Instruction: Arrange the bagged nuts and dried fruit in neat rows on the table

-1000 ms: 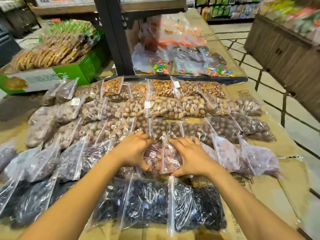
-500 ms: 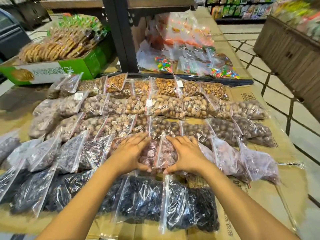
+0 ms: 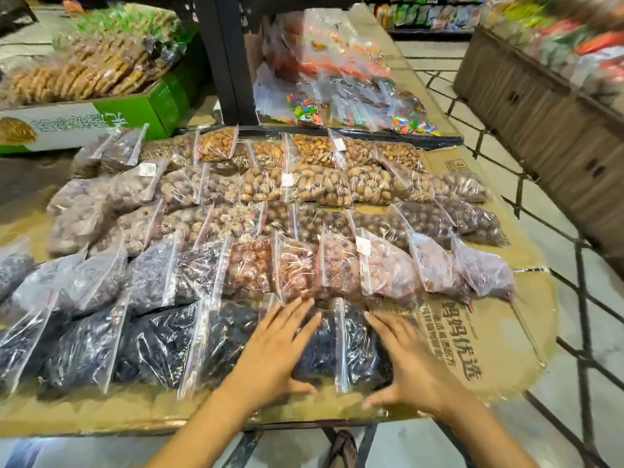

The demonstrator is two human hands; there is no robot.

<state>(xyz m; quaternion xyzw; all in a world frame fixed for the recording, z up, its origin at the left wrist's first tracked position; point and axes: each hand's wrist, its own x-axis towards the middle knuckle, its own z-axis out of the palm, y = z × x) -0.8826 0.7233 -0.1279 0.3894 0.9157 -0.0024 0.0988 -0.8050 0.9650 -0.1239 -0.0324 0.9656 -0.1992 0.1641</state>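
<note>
Clear zip bags of nuts and dried fruit lie in overlapping rows on a cardboard-covered table [image 3: 499,339]. The nearest row holds dark dried fruit. My left hand [image 3: 280,346] and my right hand [image 3: 401,359] lie flat with fingers spread on either side of the rightmost dark fruit bag [image 3: 341,349] at the front. Both palms press its sides and neither hand lifts it. Just beyond my fingertips runs a row of reddish dried fruit bags [image 3: 297,265]. Rows of brown nut bags [image 3: 320,187] lie farther back.
A green and white carton [image 3: 84,119] of bagged biscuits stands at the back left. A black shelf post [image 3: 226,59] rises behind the rows, with bags of coloured sweets [image 3: 310,109] beside it. A wooden display stand [image 3: 547,130] is at the right across a tiled aisle.
Both hands have come off the reddish fruit bags and moved toward me onto the front row's rightmost dark fruit bag. The view has shifted closer and lower.
</note>
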